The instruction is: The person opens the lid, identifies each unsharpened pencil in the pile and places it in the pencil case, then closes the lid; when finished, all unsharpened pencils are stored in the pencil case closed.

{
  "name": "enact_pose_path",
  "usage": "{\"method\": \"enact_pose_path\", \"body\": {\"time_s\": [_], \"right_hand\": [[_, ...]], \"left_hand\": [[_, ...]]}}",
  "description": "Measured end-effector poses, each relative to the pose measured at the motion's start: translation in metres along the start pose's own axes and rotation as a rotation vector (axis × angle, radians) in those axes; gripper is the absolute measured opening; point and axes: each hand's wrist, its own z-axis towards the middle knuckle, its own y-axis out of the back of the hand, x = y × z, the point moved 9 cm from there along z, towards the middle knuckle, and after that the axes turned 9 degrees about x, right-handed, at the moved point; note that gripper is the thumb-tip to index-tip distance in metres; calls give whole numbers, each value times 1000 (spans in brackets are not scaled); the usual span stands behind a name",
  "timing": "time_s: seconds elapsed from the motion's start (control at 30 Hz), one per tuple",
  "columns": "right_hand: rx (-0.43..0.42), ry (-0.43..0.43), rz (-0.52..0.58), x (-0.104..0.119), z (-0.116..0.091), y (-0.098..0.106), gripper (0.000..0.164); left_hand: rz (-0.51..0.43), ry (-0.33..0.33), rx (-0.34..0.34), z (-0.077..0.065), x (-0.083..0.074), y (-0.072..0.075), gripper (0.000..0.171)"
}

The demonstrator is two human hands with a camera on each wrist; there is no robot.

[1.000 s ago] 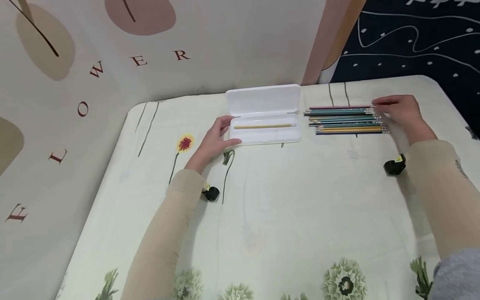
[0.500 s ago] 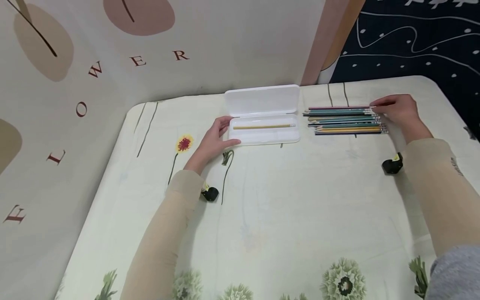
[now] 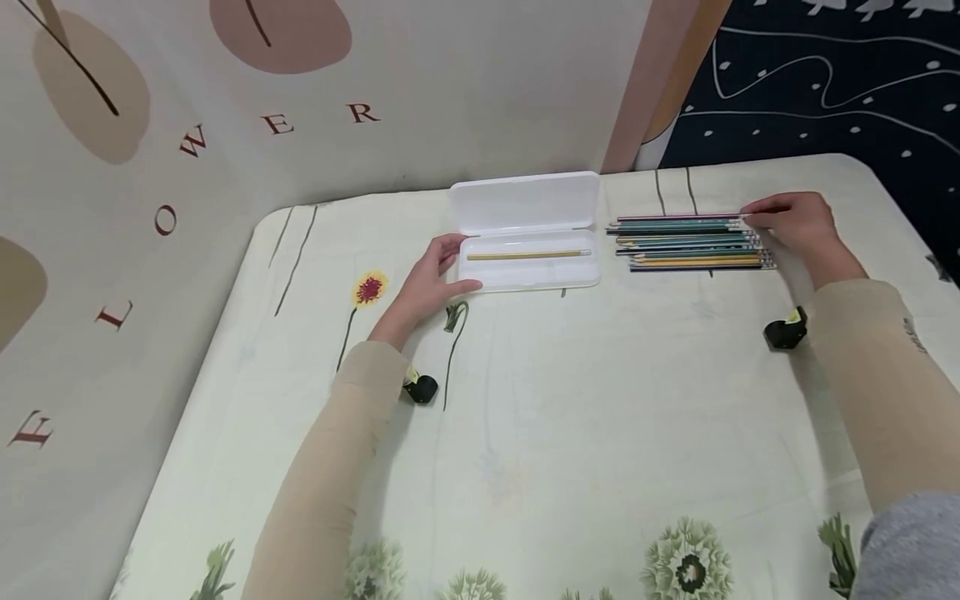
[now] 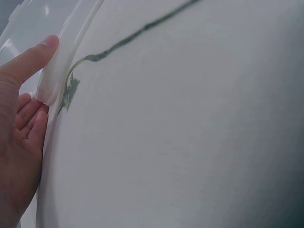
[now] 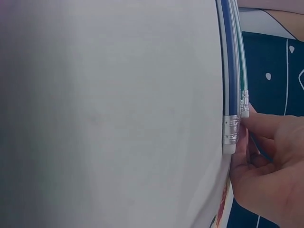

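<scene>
A white pencil case (image 3: 525,277) lies with its lid (image 3: 525,204) raised at the back; one yellow pencil (image 3: 528,256) rests inside. My left hand (image 3: 429,287) holds the case's left end, the thumb over its front corner and the other fingers around the side. To the right of the case, several pencils (image 3: 693,247) lie side by side, mostly green, dark and yellow, eraser ends to the right. At the far side of that row, my right hand (image 3: 798,223) pinches the eraser end of a dark red pencil (image 3: 675,217). Its fingertips are partly hidden behind other pencils in the right wrist view.
A pale cloth (image 3: 570,400) with printed flowers covers the table. Behind stands a wall (image 3: 450,108) with printed letters; a dark patterned fabric (image 3: 832,92) hangs at the right. Small black wrist cameras sit under the left sleeve (image 3: 322,483) and right sleeve (image 3: 877,375).
My right hand has shifted slightly left onto the far pencil's end, its fingertips drawing together there. The left hand and the case have stayed in place.
</scene>
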Motion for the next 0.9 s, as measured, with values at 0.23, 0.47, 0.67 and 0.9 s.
{"method": "enact_pose_path", "body": {"time_s": [0.23,0.47,0.67,0.9], "right_hand": [[38,-20,64,-5,-5,2,38],[64,-16,212,-7,-11,8,27],[73,-1,410,-4,-15,11,10],[67,29,472,5,-22,18,11]], "left_hand": [[3,10,3,0,1,0,87],[-3,7,9,1,1,-1,87],[2,9,7,0,1,0,86],[7,12,6,0,1,0,87]]}}
